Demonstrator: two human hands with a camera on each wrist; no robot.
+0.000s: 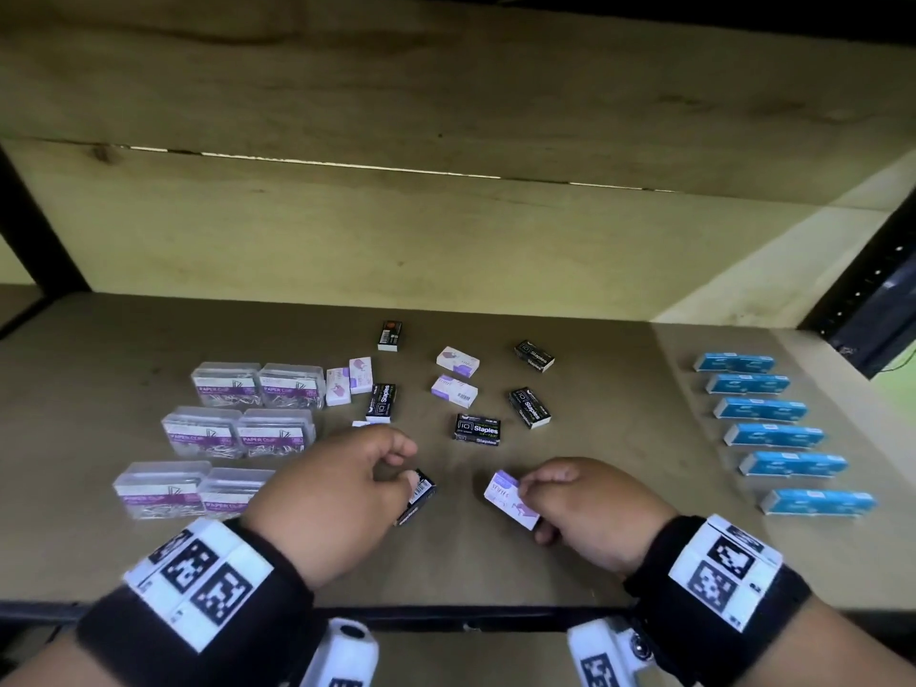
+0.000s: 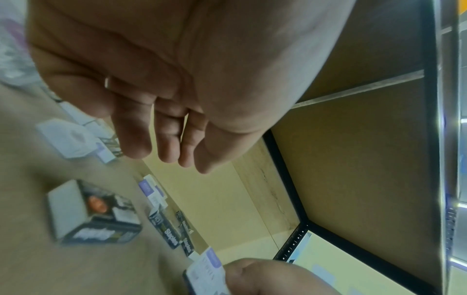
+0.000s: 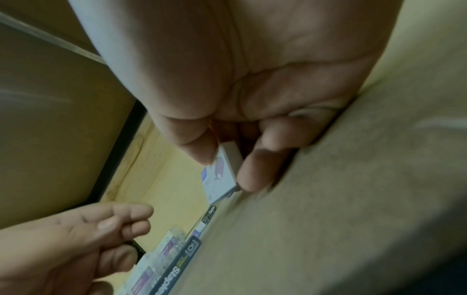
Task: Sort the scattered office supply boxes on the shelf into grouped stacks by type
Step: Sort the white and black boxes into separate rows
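Note:
Small supply boxes lie on a brown shelf [image 1: 609, 389]. My right hand [image 1: 533, 508] pinches a white and purple staples box [image 1: 510, 498] between thumb and fingers, just above the shelf near the front; the right wrist view shows this box [image 3: 222, 173] in the right hand [image 3: 227, 169]. My left hand [image 1: 404, 463] hovers with relaxed fingers [image 2: 166, 151] over a black staples box [image 1: 416, 498]. That black box [image 2: 93, 215] lies on the shelf, apart from the fingers. More black staples boxes [image 1: 478, 428] and white and purple boxes [image 1: 454, 390] lie scattered mid-shelf.
Clear paper clip boxes [image 1: 238, 431] stand in pairs at the left. A row of blue boxes [image 1: 773, 433] runs along the right side. Black uprights [image 1: 862, 300] frame the shelf, and a wooden back panel [image 1: 446, 230] closes it behind.

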